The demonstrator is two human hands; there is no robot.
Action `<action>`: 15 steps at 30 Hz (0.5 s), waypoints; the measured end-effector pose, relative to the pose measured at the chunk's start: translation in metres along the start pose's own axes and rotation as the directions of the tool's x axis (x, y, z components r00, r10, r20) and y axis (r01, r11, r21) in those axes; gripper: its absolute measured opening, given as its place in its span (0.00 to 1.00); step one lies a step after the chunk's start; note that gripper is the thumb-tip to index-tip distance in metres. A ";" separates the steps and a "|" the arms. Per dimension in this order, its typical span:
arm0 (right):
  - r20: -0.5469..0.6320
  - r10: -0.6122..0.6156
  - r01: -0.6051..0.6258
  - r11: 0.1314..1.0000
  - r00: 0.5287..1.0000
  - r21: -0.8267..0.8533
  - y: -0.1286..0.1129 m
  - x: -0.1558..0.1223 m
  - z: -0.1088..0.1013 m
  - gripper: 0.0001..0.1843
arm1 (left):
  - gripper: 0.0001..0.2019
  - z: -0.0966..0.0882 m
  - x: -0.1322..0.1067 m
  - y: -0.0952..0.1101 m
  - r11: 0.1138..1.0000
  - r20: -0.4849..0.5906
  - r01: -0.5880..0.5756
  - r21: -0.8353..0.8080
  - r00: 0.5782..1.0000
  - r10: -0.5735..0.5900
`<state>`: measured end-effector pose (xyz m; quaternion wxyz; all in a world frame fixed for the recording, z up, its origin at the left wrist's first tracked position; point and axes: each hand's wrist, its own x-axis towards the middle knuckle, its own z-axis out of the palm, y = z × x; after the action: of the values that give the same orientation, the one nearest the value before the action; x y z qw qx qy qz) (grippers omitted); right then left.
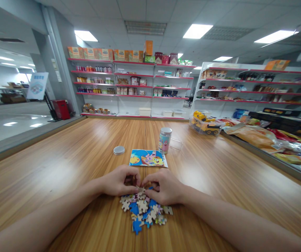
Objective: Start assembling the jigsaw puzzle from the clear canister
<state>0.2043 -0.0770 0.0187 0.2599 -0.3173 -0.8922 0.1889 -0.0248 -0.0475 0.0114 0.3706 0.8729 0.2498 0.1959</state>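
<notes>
My left hand (120,181) and my right hand (163,187) meet fingertip to fingertip over a heap of loose jigsaw pieces (145,211) on the wooden floor (61,168). Both hands have fingers curled in a pinch on small puzzle pieces at the top of the heap. Beyond the hands lies a cartoon picture card (147,158). An upright printed tin can (165,140) stands to the right of the card, and its round metal lid (119,150) lies to the card's left.
A clear box with a yellow toy truck (205,126) sits at the back right. Snack bags (271,140) line a low display along the right edge. Store shelves (134,87) fill the back wall. A grey tiled aisle (8,122) runs along the left.
</notes>
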 end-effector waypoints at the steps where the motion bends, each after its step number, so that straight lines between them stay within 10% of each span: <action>1: 0.000 -0.003 0.003 1.000 1.000 0.003 0.000 0.000 0.000 0.10 | 0.13 0.000 0.000 0.000 1.000 0.000 -0.005 -0.001 1.000 0.005; 15: 0.010 0.016 -0.016 1.000 1.000 -0.026 0.002 0.000 0.001 0.06 | 0.13 0.000 0.001 -0.001 1.000 0.007 -0.003 -0.009 1.000 0.003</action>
<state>0.2045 -0.0756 0.0170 0.2499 -0.3269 -0.8933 0.1811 -0.0243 -0.0461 0.0104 0.3749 0.8723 0.2464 0.1946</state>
